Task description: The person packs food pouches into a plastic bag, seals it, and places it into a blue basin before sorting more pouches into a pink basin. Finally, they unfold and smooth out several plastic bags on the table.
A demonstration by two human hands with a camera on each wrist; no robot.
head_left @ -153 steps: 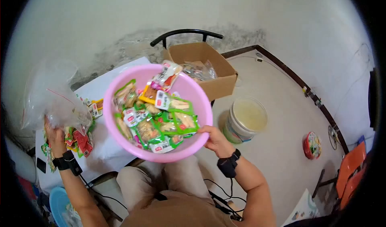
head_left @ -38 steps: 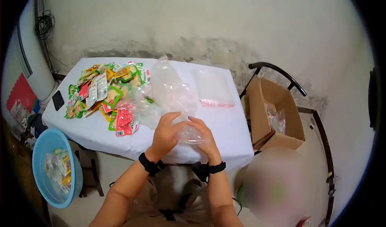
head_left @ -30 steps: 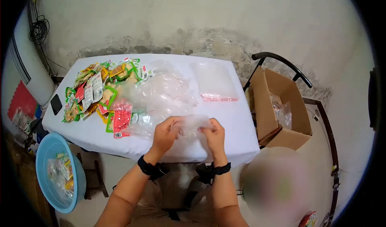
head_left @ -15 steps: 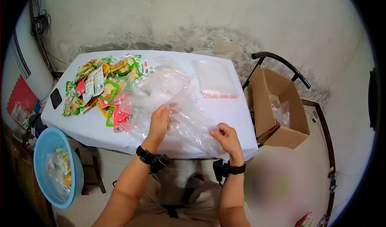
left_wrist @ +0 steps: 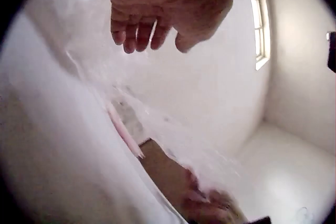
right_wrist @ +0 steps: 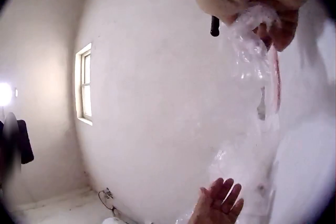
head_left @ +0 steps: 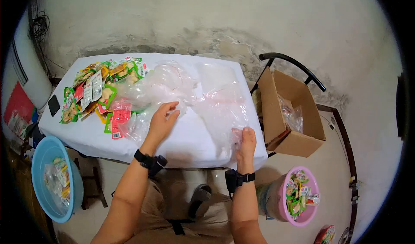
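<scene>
Plastic bag clr & crinkled w/ glints.

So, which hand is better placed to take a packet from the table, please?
Probably the left hand: it's empty and nearer the packets, while the right hand grips a plastic bag.

The bare left hand and right hand each have a black wristband with a boxy black camera, the right one with a thin dark cable, above khaki trousers, a black waist strip and a dark grey shoe.
</scene>
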